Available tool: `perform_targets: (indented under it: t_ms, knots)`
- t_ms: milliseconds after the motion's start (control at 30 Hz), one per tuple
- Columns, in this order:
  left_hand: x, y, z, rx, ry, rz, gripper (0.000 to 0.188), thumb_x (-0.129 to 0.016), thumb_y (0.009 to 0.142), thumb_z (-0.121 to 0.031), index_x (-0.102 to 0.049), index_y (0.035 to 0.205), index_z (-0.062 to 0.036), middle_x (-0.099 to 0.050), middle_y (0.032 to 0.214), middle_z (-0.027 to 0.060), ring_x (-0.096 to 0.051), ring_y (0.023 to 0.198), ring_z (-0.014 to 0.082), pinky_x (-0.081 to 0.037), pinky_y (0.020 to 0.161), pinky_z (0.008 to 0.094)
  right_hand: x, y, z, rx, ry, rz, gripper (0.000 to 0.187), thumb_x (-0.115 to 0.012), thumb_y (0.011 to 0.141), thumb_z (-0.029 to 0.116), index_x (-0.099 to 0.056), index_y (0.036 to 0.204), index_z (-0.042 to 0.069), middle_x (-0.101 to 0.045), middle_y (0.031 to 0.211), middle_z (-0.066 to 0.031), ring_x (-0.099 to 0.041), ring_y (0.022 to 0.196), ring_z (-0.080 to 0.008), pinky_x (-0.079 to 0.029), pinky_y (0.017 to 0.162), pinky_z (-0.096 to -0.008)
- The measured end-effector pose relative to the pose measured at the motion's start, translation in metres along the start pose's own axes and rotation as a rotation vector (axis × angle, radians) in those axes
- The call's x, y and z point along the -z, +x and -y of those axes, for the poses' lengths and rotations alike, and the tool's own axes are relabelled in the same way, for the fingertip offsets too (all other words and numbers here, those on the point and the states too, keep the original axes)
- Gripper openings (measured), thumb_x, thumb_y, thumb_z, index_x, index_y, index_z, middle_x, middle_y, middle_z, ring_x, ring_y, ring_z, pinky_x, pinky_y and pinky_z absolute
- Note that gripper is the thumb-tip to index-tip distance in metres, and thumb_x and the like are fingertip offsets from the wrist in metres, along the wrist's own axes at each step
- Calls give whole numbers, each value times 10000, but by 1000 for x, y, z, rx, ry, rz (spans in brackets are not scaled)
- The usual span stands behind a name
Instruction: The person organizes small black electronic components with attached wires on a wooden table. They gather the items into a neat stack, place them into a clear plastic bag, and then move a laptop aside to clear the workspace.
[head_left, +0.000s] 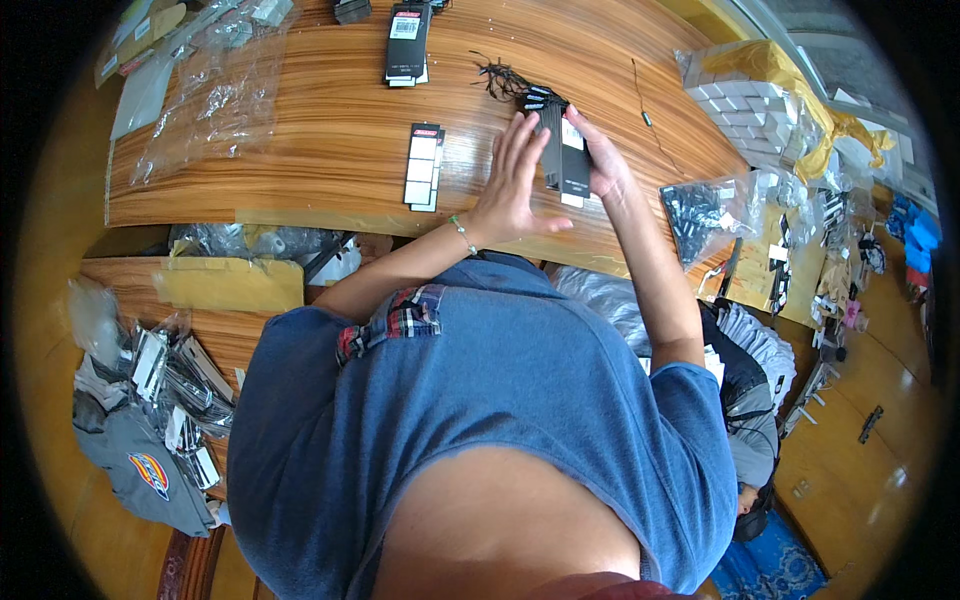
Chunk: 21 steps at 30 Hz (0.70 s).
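Up at the table's near edge, the right hand (604, 168) clasps a stack of black tags (562, 150), thumb on one side and fingers wrapped behind, holding it upright above the wood. The left hand (510, 185) lies flat against the stack's left face, fingers spread and straight, gripping nothing. A green bracelet (462, 233) circles the left wrist. Black strings (503, 79) fan out from the top of the stack onto the table (320, 130).

Just left of the hands, a small pile of tags (424, 166) rests on the wood, white squares showing. Farther back lies another black pile (407, 42). Clear bags (210, 80) are spread over the table's left part. To the right, a bag of black pieces (705, 215) sits near the right forearm, and beyond it a bag of white boxes (750, 105). Grey clothing (140, 465) lies low on the left.
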<state>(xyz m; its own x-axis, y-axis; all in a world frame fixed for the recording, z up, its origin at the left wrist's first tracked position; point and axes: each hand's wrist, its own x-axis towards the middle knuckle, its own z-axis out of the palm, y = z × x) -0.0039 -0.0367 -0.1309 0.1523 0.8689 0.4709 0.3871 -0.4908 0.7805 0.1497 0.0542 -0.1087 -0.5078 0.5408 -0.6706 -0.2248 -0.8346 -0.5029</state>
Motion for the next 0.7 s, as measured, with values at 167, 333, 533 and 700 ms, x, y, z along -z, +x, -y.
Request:
perform_targets:
  t_ms: [167, 333, 533, 700]
  knots:
    - [-4, -3, -3, -3, 15, 8, 900, -653, 643, -574, -310, 1312, -79, -179, 1393, 192, -117, 1304, 387, -139, 1033, 523, -19, -4, -28, 22, 335, 38, 329, -528, 860, 363, -564, 1010, 72, -617, 911, -105, -612, 780, -212, -531, 683, -358]
    - [-1, -6, 11, 27, -158, 27, 762, -668, 688, -477, -397, 1265, -59, -254, 1367, 163, -175, 1290, 366, -187, 1043, 467, -18, 3, -40, 63, 391, 18, 346, -517, 861, 382, -554, 1001, 67, -615, 883, -117, -615, 754, -222, -534, 669, -371]
    - [14, -6, 13, 19, -168, 0, 893, -632, 683, -551, -284, 1311, -21, -230, 1361, 206, -178, 1287, 361, -170, 1043, 458, -11, 11, -44, 138, 269, -27, 348, -516, 865, 366, -550, 1027, 60, -620, 918, -111, -617, 786, -219, -530, 689, -369]
    - [25, 3, 34, 373, -368, -132, 467, -592, 801, -392, -478, 1037, -6, -538, 1013, 143, -505, 997, 246, -386, 874, 357, -22, -12, -44, 43, 83, -46, 370, -555, 844, 351, -539, 1032, 33, -620, 912, -129, -622, 767, -234, -533, 671, -339]
